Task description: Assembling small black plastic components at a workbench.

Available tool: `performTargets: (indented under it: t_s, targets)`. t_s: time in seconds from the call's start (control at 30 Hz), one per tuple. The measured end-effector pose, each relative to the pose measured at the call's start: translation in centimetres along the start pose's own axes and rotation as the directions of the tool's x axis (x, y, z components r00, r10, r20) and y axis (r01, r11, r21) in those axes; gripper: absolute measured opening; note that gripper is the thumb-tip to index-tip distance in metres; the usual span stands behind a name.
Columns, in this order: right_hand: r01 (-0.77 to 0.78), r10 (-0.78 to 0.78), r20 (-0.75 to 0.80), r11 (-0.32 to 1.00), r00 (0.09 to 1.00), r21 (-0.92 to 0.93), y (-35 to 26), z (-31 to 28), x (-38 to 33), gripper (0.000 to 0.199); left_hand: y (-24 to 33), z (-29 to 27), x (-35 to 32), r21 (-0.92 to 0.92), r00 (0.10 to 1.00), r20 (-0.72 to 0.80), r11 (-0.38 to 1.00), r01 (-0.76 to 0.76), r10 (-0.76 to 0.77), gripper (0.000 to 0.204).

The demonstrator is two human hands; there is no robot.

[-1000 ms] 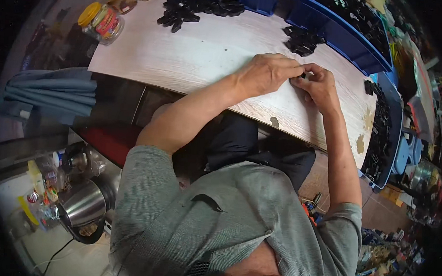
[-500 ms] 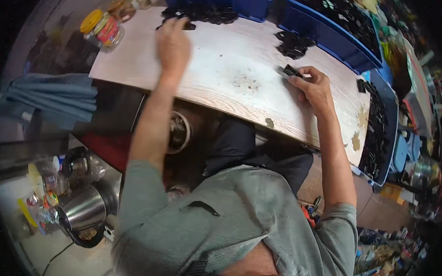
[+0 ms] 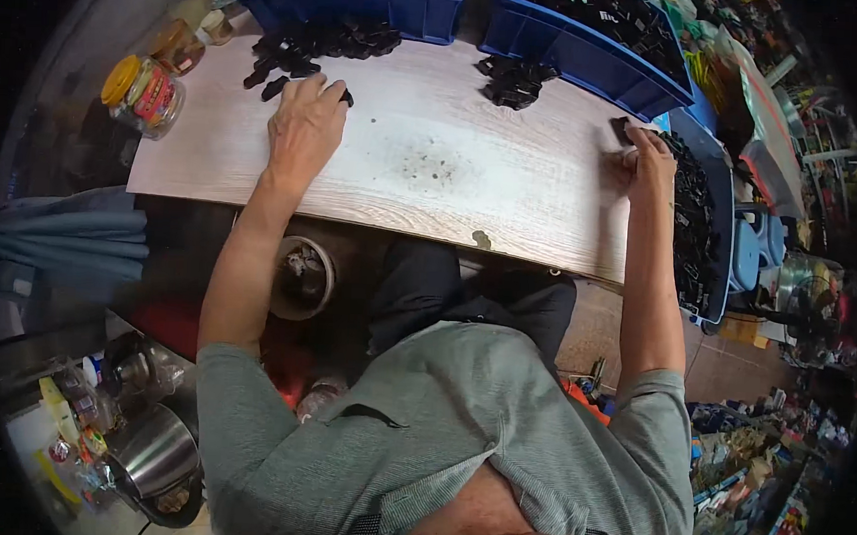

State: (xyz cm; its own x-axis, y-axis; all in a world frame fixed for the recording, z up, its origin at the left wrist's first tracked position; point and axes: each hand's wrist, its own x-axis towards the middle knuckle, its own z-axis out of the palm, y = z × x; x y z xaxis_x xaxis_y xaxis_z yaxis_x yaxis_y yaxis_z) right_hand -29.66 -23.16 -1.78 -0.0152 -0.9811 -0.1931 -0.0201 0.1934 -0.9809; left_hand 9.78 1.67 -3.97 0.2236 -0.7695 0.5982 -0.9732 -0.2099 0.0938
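Observation:
My left hand (image 3: 305, 128) is over the table's left part with curled fingers. A small black plastic part (image 3: 348, 98) shows at its fingertips. Just beyond it lies a loose heap of similar black parts (image 3: 325, 41), some strewn toward the hand. My right hand (image 3: 651, 162) is at the table's right edge, thumb and fingers drawn together at a small black part (image 3: 621, 131). The palm side of this hand is hidden. Between the hands, farther back, sits a smaller pile of black parts (image 3: 515, 83).
Blue bins (image 3: 363, 8) line the table's far edge; the right bin (image 3: 591, 59) is full of black parts. Another blue bin (image 3: 723, 256) of black parts stands beside the right edge. A yellow-lidded jar (image 3: 147, 97) is at the left. Below stands a round bucket (image 3: 304, 279).
My right hand has carried its black part rightward to the table's edge. My left hand has drawn back slightly from the heap. The whole view has shifted.

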Motion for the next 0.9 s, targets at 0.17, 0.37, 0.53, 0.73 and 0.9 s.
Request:
performTargets:
  t_s: [0.17, 0.37, 0.53, 0.73, 0.9]
  targets:
    - [0.007, 0.020, 0.158, 0.985, 0.987, -0.173, -0.6, 3.7, -2.5, 0.044, -0.4, 1.0, 1.5, -0.085, 0.998, 0.055, 0.996, -0.006, 0.011, 0.021]
    - [0.116, 0.005, 0.448, 0.963, 0.894, -0.243, 0.3, 9.0, -4.0, 0.046, 0.3, 2.0, 2.9, -0.106, 0.991, 0.119, 0.991, 0.080, -0.068, 0.024]
    - [0.215, -0.024, 0.422, 0.885, 0.906, -0.412, 0.7, 11.1, -4.4, 0.035, 1.8, 1.8, 2.6, -0.175, 0.991, 0.068, 0.977, 0.122, -0.112, 0.023]
    - [0.234, -0.015, 0.446, 0.867, 0.895, -0.441, 0.3, 12.2, -5.1, 0.026, 2.5, 2.7, 1.1, -0.191, 0.999, -0.020, 0.981, -0.031, 0.028, 0.024]
    - [0.290, -0.015, 0.528, 0.848, 0.849, -0.443, 0.4, 11.3, -5.3, 0.023, 5.2, 2.0, 0.8, -0.367, 1.000, -0.028, 0.930, -0.001, -0.010, 0.025]
